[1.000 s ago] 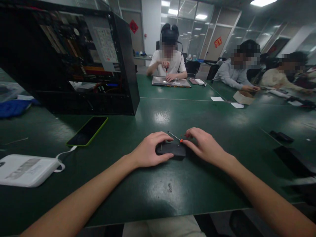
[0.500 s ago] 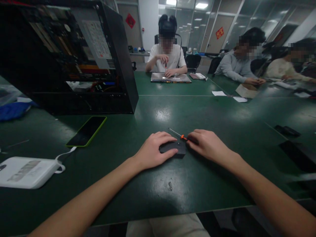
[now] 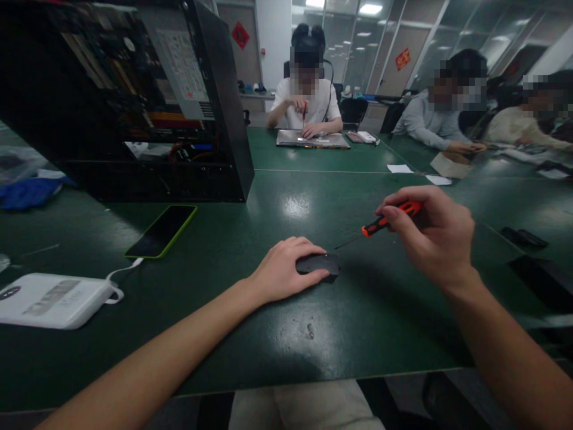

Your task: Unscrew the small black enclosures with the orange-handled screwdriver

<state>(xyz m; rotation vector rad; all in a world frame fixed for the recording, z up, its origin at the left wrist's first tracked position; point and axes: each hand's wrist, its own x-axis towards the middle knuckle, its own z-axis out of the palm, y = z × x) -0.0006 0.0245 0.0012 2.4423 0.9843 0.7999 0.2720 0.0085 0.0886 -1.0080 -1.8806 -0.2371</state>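
My left hand point(image 3: 284, 270) grips a small dark grey, box-like block point(image 3: 329, 261) from its left end, thumb on the near side and fingers on the far side. The block rests on the green table; its left part is hidden by the hand. In my right hand point(image 3: 436, 233) is a screwdriver point(image 3: 373, 229) with an orange and black handle, held above the table. Its thin shaft slants down to the left, with the tip close to the block's far right corner; I cannot tell whether they touch.
On the left stands an opened black computer case point(image 3: 230, 119). Before it lie a phone point(image 3: 163, 232) and a white power bank point(image 3: 58, 301), joined by a cable. Dark objects point(image 3: 544, 280) lie at the right. Across the table point(image 3: 286, 346), a person works with a screwdriver on a flat panel point(image 3: 286, 138).
My right hand has lifted the screwdriver off the table, moving up and right, and its tip now points down-left. My left hand stays on the block. The camera view has shifted slightly.
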